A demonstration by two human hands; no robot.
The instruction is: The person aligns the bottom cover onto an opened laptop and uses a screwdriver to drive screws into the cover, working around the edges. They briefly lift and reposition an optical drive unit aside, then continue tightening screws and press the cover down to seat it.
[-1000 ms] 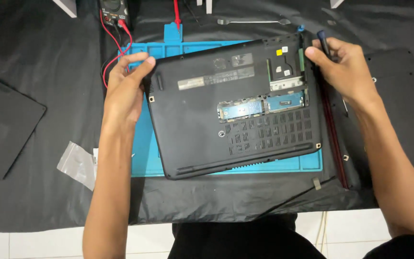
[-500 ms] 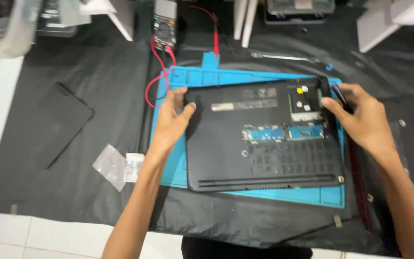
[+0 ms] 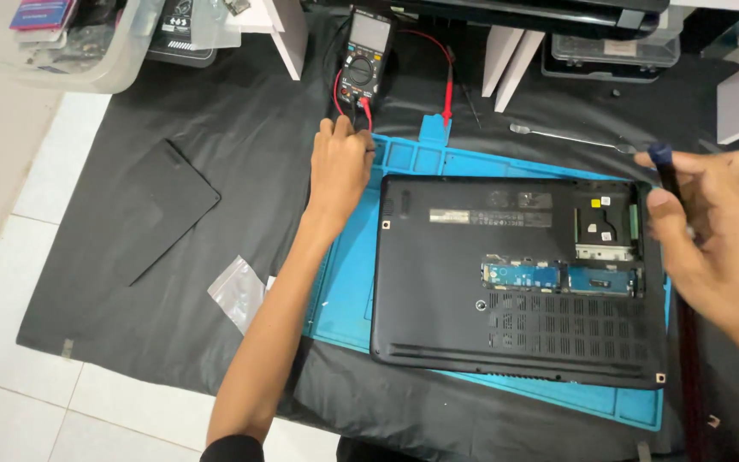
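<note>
Head view: laptop [image 3: 515, 274] lies upside down, bottom cover on, two bays open. Right hand [image 3: 716, 239] grips a screwdriver [image 3: 667, 175]; left hand [image 3: 339, 167], loosely open and empty, rests on the blue mat [image 3: 352, 282].

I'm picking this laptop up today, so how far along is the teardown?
Done: the laptop lies bottom-up on the blue mat, two bays already uncovered. In hand: the right hand grips a dark tool; the left hand rests at the mat's corner. Left: the main bottom cover is still on.
</note>
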